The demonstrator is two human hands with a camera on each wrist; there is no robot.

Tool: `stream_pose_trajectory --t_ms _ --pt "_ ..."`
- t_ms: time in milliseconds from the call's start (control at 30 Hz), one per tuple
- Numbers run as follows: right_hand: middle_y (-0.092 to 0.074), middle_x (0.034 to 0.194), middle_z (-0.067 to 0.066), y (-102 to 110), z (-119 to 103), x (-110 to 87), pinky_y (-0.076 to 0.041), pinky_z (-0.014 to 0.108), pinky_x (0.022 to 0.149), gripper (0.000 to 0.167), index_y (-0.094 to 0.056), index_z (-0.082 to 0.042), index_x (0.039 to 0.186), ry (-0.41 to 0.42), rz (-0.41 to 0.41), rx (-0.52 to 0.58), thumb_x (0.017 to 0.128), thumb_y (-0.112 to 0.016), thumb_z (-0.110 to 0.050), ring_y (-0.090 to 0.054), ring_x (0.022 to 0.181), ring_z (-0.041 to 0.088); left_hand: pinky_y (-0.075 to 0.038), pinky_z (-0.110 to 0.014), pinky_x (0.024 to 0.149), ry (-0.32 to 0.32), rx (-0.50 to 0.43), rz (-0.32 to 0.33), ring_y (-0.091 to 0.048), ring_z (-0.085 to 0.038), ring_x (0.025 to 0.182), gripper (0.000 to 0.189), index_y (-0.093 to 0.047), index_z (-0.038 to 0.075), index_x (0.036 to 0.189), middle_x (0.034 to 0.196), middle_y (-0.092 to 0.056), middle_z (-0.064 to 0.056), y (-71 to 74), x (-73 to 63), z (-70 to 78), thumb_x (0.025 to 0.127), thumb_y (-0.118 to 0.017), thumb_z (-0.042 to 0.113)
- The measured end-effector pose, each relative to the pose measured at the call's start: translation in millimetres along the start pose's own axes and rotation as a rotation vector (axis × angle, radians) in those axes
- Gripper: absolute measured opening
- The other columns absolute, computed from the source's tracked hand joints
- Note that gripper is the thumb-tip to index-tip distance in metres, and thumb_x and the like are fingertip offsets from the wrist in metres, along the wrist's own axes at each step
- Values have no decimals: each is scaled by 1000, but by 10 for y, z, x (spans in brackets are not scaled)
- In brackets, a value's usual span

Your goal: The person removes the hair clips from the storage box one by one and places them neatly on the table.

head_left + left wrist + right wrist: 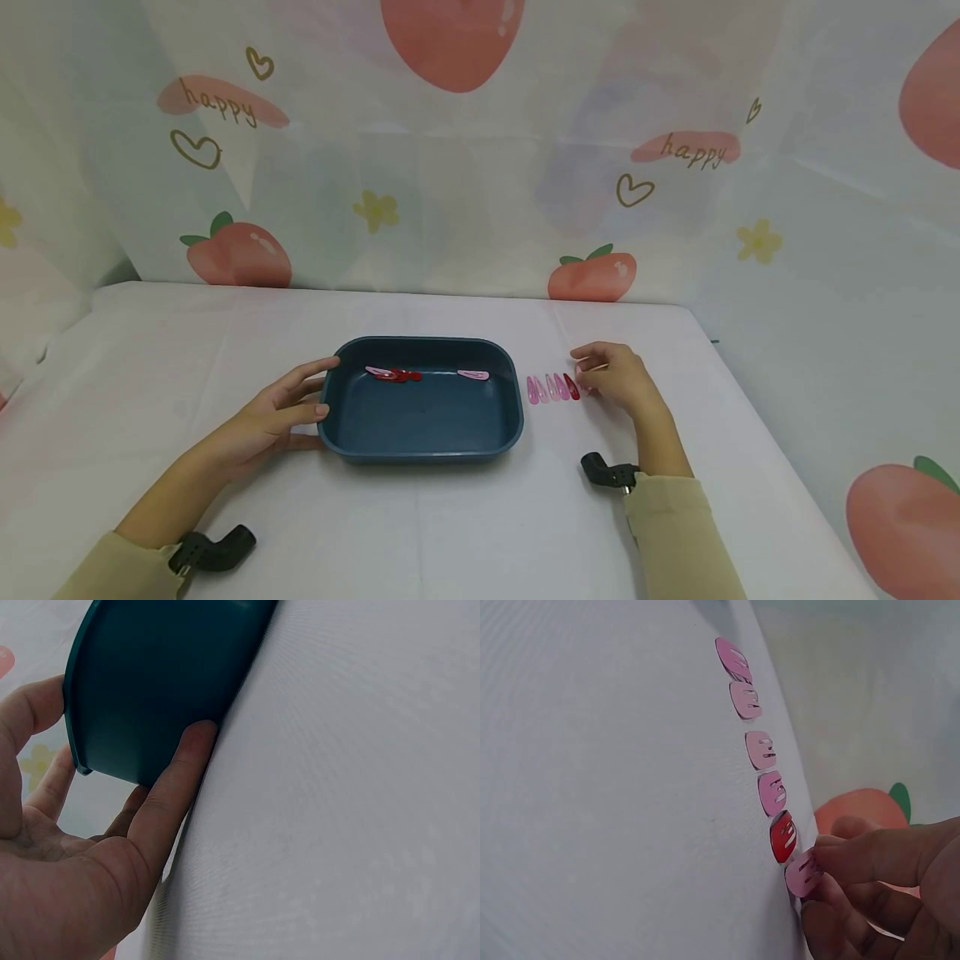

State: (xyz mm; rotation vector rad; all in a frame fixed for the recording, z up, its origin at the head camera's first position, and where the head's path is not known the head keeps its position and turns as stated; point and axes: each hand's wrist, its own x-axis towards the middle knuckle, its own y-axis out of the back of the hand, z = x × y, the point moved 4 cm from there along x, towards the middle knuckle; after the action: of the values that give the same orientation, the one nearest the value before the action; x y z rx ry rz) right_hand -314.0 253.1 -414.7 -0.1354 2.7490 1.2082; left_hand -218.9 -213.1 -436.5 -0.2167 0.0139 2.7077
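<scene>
My left hand (262,421) rests against the left end of a dark blue tray (420,425), fingers spread along its rim and outer wall. In the left wrist view, one fingertip touches the tray's side low down near the cloth. Past the tray's right end, my right hand (621,379) pinches a pink snap hair clip (802,877) between thumb and fingers. This clip is at the near end of a row, beside a red hair clip (783,838); several pink hair clips (761,750) continue the row toward the tray.
Inside the tray, red hair clips (405,376) lie overlapping with a pinkish one at the back left, and a single pink clip (473,375) lies at the back right. A white cloth (420,533) covers the table. A printed curtain (480,208) hangs behind it.
</scene>
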Motion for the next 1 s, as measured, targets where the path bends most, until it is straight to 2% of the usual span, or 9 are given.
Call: stream_pose_trajectory --t_ms 267,400,567,767,833,1000 --pt "-67 114 15 27 -17 4 -54 31 79 34 -65 -8 128 24 4 -8 94 -64 -9 -62 94 26 -51 -58 95 7 -2 9 -26 -53 143 64 -27 23 157 163 -15 -22 1 0 3 101 -57 14" --pt "-67 117 15 34 -95 -21 -57 35 82 35 -64 -8 131 54 7 27 96 -63 -11 -64 98 27 -51 -59 95 9 -12 7 -24 -53 144 65 -26 22 157 163 -14 -22 3 5 -5 101 -57 13" --pt "-66 118 16 -2 -336 -65 -59 38 85 34 -63 -6 131 154 -10 150 98 -63 -15 -66 103 30 -51 -59 95 5 -18 0 -24 -52 144 65 -27 23 157 163 -14 -21 17 13 -25 101 -57 14" --pt "-66 119 19 -127 -716 -175 -58 30 82 31 -64 -6 127 297 -66 276 97 -64 -13 -66 105 37 -51 -59 95 4 -27 -4 -24 -51 144 65 -28 25 157 163 -14 -20 32 16 -42 101 -58 15" --pt "-67 118 20 -183 -832 -217 -58 28 81 29 -66 -6 125 336 -94 299 96 -65 -12 -66 103 38 -51 -59 95 8 -30 -3 -24 -51 144 65 -28 25 157 163 -14 -20 33 18 -44 101 -58 15" --pt "-68 114 18 -326 -1077 -316 -58 28 82 28 -68 -7 122 401 -149 298 95 -67 -11 -66 100 28 -51 -59 96 17 -31 0 -23 -49 145 65 -28 25 157 163 -14 -19 32 28 -40 101 -59 16"
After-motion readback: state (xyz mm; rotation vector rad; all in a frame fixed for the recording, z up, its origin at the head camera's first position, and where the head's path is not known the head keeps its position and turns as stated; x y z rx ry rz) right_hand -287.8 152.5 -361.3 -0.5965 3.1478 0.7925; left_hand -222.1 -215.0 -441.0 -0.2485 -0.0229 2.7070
